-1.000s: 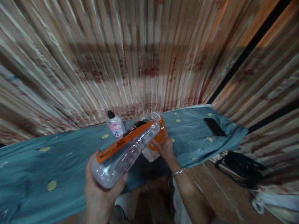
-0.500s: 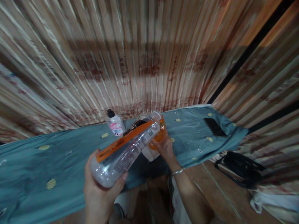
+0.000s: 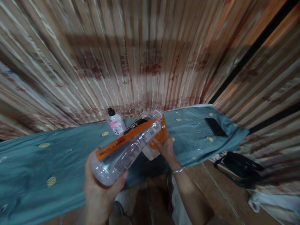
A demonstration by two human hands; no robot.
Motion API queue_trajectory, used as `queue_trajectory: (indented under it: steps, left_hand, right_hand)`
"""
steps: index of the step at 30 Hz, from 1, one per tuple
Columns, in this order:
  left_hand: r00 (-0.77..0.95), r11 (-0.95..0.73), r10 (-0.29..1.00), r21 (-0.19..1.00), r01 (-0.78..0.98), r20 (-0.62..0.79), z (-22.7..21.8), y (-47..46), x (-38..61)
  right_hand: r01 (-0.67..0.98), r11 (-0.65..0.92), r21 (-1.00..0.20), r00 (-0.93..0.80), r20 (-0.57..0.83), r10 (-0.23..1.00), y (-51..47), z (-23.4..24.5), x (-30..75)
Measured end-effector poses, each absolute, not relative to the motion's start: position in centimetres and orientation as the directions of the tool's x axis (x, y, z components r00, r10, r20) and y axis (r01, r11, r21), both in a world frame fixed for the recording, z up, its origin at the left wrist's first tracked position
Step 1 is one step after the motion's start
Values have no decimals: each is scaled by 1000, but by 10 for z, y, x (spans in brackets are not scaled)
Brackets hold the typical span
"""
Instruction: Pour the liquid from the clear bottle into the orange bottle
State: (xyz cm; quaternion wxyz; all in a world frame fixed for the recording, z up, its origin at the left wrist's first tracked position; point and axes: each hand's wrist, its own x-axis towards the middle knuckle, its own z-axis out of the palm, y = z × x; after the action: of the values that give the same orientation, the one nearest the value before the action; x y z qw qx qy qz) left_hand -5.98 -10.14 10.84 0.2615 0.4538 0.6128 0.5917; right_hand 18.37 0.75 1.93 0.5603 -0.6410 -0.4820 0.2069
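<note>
We had left hand [image 3: 100, 191] wrapped round base of clear bottle [image 3: 127, 147], tilted, glossy, orange-and-black label along side! Right hand [image 3: 167, 146] clasped translucent orange container [image 3: 162, 132] just by bottle's mouth, teal cloth [image 3: 75, 165] beneath; pink-labelled bottle [image 3: 116, 124] beyond.

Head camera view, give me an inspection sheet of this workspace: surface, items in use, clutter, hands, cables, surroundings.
Surface: blue-green cloth with yellow prints, wrinkled.
Items in use: clear bottle with orange-black label, tilted, neck by the orange container; contact between them unclear.
Clutter: black-topped bottle, upright; dark phone-like slab, lying flat.
Hands: left hand grips the clear bottle's base; right hand holds the orange container.
Cables: nothing seen.
Surroundings: patterned curtain behind; black bag at right.
</note>
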Motion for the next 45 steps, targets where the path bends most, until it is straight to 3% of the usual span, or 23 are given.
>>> queue_trajectory:
  steps: [45]
  left_hand:
    - [-420,-190,851,931,311,314,102,-100,-66]
  right_hand:
    - [436,24,-900,445,239,863,5,28,186]
